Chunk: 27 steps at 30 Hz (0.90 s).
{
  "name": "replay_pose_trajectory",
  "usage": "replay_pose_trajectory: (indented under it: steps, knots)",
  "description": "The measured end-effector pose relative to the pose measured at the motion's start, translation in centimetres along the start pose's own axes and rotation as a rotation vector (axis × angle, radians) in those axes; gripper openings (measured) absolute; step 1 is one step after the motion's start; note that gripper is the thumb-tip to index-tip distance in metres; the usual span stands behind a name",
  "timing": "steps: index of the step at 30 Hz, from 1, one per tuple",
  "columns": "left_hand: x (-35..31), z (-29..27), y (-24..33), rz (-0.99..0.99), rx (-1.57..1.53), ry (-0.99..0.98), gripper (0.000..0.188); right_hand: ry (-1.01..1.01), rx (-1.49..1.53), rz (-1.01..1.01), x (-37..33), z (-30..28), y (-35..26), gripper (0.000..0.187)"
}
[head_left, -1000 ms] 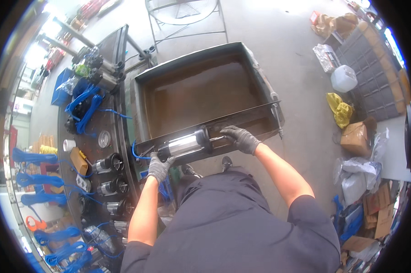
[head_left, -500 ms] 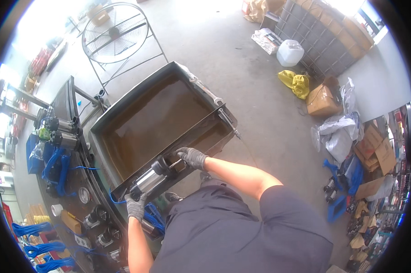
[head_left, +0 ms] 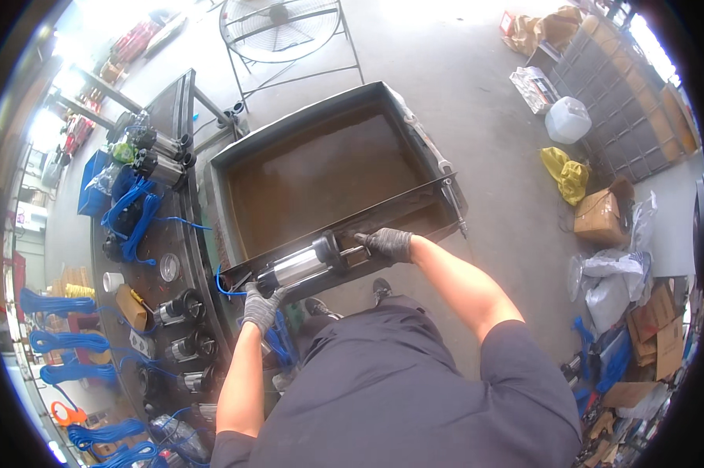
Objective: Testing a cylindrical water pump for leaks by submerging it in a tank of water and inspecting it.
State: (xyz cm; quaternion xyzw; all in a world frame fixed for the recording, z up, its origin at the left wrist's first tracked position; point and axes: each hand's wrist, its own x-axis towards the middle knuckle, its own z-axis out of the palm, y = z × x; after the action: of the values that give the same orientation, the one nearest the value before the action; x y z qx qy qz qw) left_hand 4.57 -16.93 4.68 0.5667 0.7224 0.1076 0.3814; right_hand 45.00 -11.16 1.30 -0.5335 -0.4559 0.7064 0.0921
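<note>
A pump motor (head_left: pixel 298 266), a shiny metal cylinder with black ends, lies tilted along the near ledge (head_left: pixel 414 204) of a water tank. My left hand (head_left: pixel 261 306), in a grey glove, grips its left end, beside a blue cable (head_left: pixel 225 288). At the motor's right end a thin shaft (head_left: pixel 355 250) sticks out past the black collar (head_left: pixel 328 248). My gloved right hand (head_left: pixel 389 244) is beside that shaft with its fingers closed; what they pinch is too small to make out. Brown water (head_left: pixel 320 171) fills the tank beyond the ledge.
Left of the tank, a dark bench (head_left: pixel 153 277) carries several motors, coiled blue cables (head_left: pixel 129 214) and a tape roll (head_left: pixel 113 281). A wrench (head_left: pixel 434 148) rests on the tank's right rim. A large fan (head_left: pixel 281 31) stands behind; a cardboard box (head_left: pixel 601 218) lies right.
My view has swung, so the scene sits further right. My right hand has moved slightly outward from the motor's black end, and the shaft now shows. My left hand stays at the left end.
</note>
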Motion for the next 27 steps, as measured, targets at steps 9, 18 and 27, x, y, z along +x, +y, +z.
replay_pose_trajectory:
  steps: [9, 18, 27]
  knots:
    - [0.0, 0.2, -0.4, 0.051, -0.044, 0.022, 0.093, 0.301, -0.873, -0.617, -5.0, 0.5, -0.5, 0.048]
    - [-0.1, 0.1, 0.3, -0.077, 0.079, 0.032, 0.112, 0.251, -0.373, -0.482, -0.7, 0.6, 1.7, 0.038]
    - [-0.2, -0.1, 0.2, -0.03, -0.114, -0.009, 0.103, 0.323, -0.075, -0.099, 0.8, 1.9, 2.6, 0.051]
